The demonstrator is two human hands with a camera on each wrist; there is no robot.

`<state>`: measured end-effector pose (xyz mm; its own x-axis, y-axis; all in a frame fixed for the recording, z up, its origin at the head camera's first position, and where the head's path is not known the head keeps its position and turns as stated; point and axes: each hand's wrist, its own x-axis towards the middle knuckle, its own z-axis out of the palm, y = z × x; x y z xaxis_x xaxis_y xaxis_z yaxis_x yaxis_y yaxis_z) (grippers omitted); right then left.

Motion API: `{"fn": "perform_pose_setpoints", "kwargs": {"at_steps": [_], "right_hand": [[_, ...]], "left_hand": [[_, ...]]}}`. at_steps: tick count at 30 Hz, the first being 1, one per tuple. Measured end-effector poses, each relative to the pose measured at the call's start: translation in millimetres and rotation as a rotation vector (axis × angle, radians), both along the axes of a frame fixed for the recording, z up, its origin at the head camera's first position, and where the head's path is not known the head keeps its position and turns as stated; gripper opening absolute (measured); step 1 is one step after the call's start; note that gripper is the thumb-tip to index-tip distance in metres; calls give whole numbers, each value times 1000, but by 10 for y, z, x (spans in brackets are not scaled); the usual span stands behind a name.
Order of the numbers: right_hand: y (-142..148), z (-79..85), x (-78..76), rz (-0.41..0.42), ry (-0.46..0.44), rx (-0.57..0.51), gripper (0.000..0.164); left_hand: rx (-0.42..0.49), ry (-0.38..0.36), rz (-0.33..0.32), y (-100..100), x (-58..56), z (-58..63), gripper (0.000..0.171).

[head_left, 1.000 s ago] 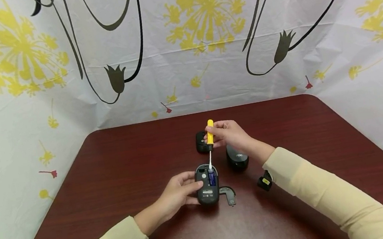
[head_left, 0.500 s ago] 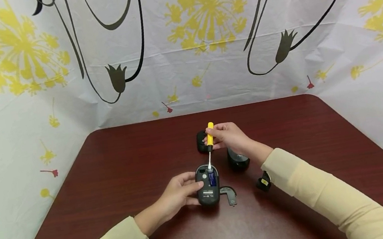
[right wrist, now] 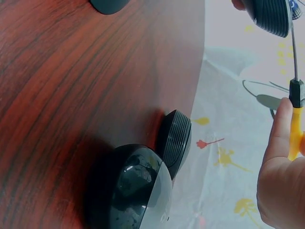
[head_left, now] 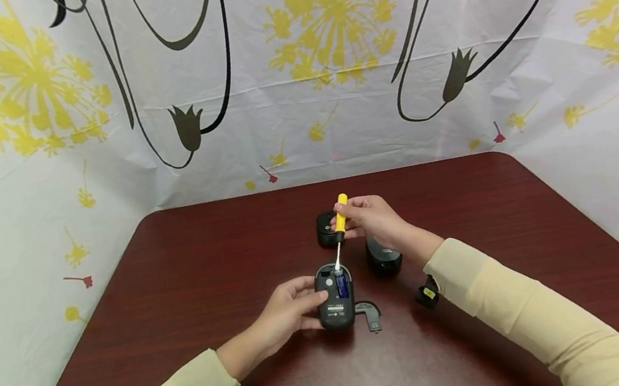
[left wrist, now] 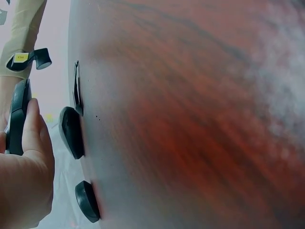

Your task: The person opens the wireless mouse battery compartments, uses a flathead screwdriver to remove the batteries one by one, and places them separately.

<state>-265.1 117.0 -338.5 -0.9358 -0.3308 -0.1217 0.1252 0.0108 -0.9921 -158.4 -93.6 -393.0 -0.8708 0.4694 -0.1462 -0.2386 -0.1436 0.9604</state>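
Note:
My left hand [head_left: 285,313] holds a dark computer mouse [head_left: 336,317] by its left side, underside facing up, clear of the table in the left wrist view. A blue battery [head_left: 342,285] lies in the mouse's open compartment. My right hand [head_left: 370,219] pinches a screwdriver [head_left: 341,215] with a yellow handle and a thin metal shaft. The screwdriver's tip meets the mouse at the upper end of the battery. Beside the mouse, a curved grey battery cover [head_left: 369,315] lies on the table.
A second black mouse [head_left: 384,256] marked AOC stands on the table below my right wrist. Behind my right fingers sits a smaller black rounded object [head_left: 325,230]. The dark red wooden table [head_left: 223,250] ends at a white patterned cloth [head_left: 258,160].
The screwdriver has tilted slightly, its tip shifting a little left at the battery's upper end. Both hands keep their grips, and the battery stays in the compartment.

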Motion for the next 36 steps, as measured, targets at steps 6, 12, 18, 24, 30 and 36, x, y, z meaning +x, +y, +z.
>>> {"fn": "perform_pose_setpoints", "kwargs": {"at_steps": [6,12,18,24,30,36], "right_hand": [[21,49,19,7,33,-56,36],[75,191,57,-10,106,-85,39],[178,271,57,-13,152,-97,43],[332,330,55,-23,166,-81,44],[549,362,38,-37,157,-34,42],[808,325,-6,-67,151,53,46]], "left_hand": [[10,-1,-4,-5,-5,2,43],[4,-3,-2,-8,-11,12,43],[6,-4,8,-13,-2,14,44],[12,-1,14,-23,1,21,45],[11,0,13,-34,-3,28,46],[12,3,15,-48,-4,30,46]]}}
